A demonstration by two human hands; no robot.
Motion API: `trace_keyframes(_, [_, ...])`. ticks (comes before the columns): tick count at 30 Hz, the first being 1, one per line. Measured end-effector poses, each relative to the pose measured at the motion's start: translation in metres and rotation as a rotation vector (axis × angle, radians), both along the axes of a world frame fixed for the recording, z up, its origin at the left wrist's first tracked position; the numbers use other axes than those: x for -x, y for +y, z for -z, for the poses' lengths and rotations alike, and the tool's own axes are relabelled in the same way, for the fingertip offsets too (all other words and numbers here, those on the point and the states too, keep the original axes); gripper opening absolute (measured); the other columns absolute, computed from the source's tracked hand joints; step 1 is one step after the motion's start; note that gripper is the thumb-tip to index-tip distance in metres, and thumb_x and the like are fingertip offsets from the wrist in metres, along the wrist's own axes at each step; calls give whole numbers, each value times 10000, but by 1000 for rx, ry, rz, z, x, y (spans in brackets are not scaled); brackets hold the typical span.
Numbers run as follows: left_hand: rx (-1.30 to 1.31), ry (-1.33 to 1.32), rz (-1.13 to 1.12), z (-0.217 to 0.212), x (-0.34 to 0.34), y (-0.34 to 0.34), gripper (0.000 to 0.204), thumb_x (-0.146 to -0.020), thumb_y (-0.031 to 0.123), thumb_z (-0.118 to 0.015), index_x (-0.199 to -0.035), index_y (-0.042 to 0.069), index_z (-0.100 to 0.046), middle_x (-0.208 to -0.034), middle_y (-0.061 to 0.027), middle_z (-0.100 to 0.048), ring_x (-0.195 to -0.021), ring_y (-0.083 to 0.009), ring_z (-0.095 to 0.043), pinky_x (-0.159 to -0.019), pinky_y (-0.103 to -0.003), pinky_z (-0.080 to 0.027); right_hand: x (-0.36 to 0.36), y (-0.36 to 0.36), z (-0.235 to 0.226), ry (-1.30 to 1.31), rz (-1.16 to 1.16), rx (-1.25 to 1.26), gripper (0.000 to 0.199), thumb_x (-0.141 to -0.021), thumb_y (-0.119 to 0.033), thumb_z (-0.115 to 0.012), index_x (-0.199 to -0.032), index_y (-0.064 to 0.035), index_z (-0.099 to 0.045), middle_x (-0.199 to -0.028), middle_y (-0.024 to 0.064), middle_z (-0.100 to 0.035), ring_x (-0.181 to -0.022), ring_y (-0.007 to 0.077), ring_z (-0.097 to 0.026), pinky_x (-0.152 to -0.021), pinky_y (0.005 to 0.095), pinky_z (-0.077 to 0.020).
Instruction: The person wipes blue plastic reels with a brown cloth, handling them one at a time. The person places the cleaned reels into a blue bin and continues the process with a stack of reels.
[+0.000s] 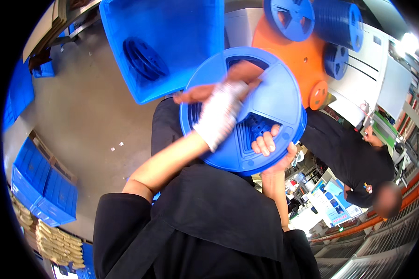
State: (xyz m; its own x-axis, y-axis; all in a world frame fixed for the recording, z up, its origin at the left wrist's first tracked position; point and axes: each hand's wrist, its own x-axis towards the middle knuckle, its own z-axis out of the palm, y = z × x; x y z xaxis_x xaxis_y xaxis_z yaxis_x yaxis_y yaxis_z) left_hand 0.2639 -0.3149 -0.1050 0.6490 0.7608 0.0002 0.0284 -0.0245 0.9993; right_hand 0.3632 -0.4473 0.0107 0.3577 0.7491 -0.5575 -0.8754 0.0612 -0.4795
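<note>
reels (278, 100) meet right grip (268, 142) at open cutout's (255, 129) edge.

Blue reels (278, 95), stacked, w/ cutouts, brn cloth-like pc (243, 72), blurred, on top

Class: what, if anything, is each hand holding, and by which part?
The right hand holds the blue reels by the rim at lower right, beside an opening. The gloved left hand, over their left side, is blurred: its hold cannot be told.
</note>
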Motion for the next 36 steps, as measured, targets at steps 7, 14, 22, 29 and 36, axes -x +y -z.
trace_keyframes(7, [-163,124,-61,20,5,-15,285,-884,14,-576,-1162,68,-606,-1014,-90,-655,-954,-188,-616,-831,-303,-487,9,-15,-28,-71,15,-33,421,-816,-412,-614,-1026,-72,-482,-683,11,-461,-629,159,-473,-676,346,-404])
trace_keyframes(14, [419,346,-96,53,88,30,360,-922,85,-558,-1281,102,-536,-1120,-125,-639,-986,-237,-626,-913,-348,-489,2,-38,-45,-123,134,-178,381,-817,-365,-649,-996,-92,-452,-669,-18,-464,-594,115,-473,-660,306,-386])
trace_keyframes(22, [-614,201,117,-21,120,42,591,-702,-34,-619,-1265,140,-572,-1323,-152,-532,-1042,-278,-618,-805,-343,-542,-11,-67,-45,-54,149,-471,310,-860,-286,-668,-946,-94,-440,-616,-12,-505,-531,103,-516,-607,291,-412])
trace_keyframes(29, [-932,212,551,-51,101,40,501,-691,58,-601,-1170,205,-577,-1383,-85,-481,-693,-207,-573,-507,-336,-488,-18,-92,-27,-49,102,-586,310,-868,-294,-663,-945,-88,-444,-614,-13,-514,-535,100,-528,-597,278,-418])
trace_keyframes(36, [-1064,137,589,-56,92,40,347,-702,90,-599,-1042,156,-575,-1336,-106,-508,-639,-192,-537,-464,-318,-468,-22,-111,-27,-39,153,-533,323,-868,-301,-665,-967,-82,-447,-672,-10,-520,-590,100,-531,-642,294,-419])
